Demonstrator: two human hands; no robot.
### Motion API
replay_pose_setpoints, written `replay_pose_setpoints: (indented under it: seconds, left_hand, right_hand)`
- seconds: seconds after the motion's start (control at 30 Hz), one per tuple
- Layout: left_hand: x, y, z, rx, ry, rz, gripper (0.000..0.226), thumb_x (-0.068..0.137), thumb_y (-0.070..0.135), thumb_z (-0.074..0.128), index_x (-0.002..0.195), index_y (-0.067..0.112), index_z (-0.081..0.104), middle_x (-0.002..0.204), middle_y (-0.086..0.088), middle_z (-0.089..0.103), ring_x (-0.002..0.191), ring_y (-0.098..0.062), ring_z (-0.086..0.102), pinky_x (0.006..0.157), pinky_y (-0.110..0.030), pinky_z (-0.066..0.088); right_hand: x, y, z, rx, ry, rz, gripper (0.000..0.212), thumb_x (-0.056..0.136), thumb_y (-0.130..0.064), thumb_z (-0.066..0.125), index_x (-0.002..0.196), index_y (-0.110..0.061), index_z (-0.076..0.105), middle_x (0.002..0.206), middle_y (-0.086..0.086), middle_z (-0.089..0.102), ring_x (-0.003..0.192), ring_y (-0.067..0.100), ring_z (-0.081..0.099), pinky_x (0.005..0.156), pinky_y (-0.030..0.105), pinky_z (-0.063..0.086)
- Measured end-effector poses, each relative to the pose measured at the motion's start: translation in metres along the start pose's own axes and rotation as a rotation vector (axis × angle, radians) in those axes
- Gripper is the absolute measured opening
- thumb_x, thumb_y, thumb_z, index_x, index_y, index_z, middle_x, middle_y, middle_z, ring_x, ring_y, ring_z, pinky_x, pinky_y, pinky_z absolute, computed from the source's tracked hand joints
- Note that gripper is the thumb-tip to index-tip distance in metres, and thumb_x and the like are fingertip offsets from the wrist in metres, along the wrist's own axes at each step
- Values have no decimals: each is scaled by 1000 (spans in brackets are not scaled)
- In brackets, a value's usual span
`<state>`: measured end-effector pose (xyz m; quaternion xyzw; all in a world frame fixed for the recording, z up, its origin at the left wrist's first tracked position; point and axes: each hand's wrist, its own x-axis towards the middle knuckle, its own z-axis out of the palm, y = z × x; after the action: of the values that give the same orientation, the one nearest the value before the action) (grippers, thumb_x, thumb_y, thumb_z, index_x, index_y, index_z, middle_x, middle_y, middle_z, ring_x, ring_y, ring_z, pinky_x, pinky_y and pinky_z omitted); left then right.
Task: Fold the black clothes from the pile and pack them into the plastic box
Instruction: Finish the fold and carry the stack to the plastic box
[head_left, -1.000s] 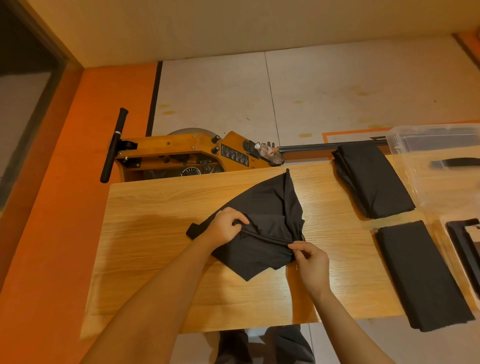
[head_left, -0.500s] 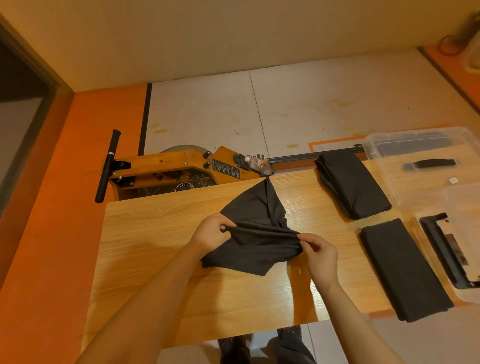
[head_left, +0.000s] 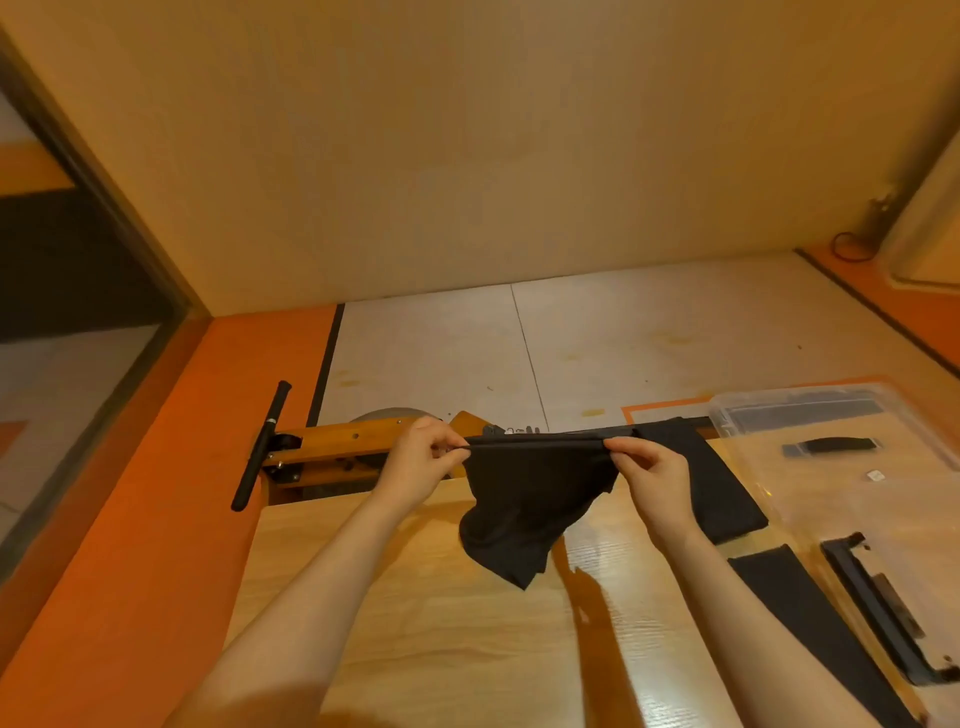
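A black garment (head_left: 524, 499) hangs in the air above the wooden table (head_left: 415, 623), its top edge stretched taut. My left hand (head_left: 421, 460) pinches the left end of that edge and my right hand (head_left: 649, 475) pinches the right end. The lower part of the cloth dangles crumpled, its tip just over the tabletop. A pile of black cloth (head_left: 727, 493) lies on the table behind my right hand, and a folded black piece (head_left: 810, 623) lies nearer me. The clear plastic box (head_left: 810, 415) stands at the far right.
A wooden rowing machine (head_left: 332, 441) with a black handle (head_left: 260, 447) sits on the floor beyond the table's far edge. A clear lid with a black latch (head_left: 883, 613) lies at the table's right edge. A wall rises behind.
Both hands have lifted the garment off the table and pulled its top edge straight between them. The camera has tilted up, showing more wall.
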<state>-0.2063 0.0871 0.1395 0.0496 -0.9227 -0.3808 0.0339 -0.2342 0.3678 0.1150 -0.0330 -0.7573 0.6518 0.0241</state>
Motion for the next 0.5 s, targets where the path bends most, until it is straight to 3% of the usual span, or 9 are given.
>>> replay_pose_setpoints:
  seconds: [0.1, 0.23, 0.3, 0.5]
  left_hand:
    - [4, 14, -23, -115, -26, -41, 10, 91, 16, 62, 84, 23, 62, 125, 8, 56, 110, -10, 54, 92, -27, 46]
    - [0, 27, -41, -160, -10, -41, 5, 96, 16, 54, 95, 20, 54, 91, -6, 68, 75, -5, 63, 61, -14, 47]
    - [-4, 30, -47, -218, -5, -30, 5, 97, 11, 52, 98, 16, 51, 78, -4, 65, 64, -1, 61, 55, -12, 45]
    - [-6, 24, -54, -154, 1, -16, 18, 97, 4, 45, 87, 16, 54, 87, -4, 55, 79, -11, 53, 67, -15, 44]
  right_hand:
    - [13, -23, 6, 44, -9, -24, 20, 94, -1, 59, 102, -14, 72, 94, -7, 68, 91, 4, 62, 71, 12, 52]
    - [22, -41, 12, 76, -41, -29, 19, 94, -3, 59, 95, -17, 72, 96, -5, 68, 92, 7, 63, 74, 18, 52]
    - [25, -43, 14, 85, -49, -12, 22, 94, -3, 59, 87, -18, 72, 97, -3, 69, 93, 8, 63, 80, 21, 52]
    - [26, -39, 20, 59, -128, 0, 21, 94, -6, 60, 91, -22, 72, 98, -3, 69, 98, 12, 64, 82, 24, 54]
